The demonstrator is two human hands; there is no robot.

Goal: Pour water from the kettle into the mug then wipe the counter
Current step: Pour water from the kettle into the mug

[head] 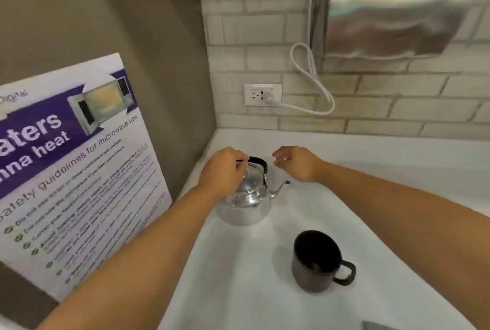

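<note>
A shiny metal kettle (245, 203) with a black handle and a thin spout pointing right stands on the white counter (238, 276), near the left wall. My left hand (224, 170) is closed over the kettle's handle and lid. My right hand (297, 162) hovers just right of the handle, above the spout, fingers loosely curled and holding nothing. A black mug (316, 260) stands upright to the front right of the kettle, its handle pointing right.
A microwave safety poster (74, 170) leans against the left wall. A wall socket (262, 94) with a white cable sits on the brick backsplash, below a steel hand dryer (397, 11). A grey corner of some object (376, 325) shows at the bottom edge.
</note>
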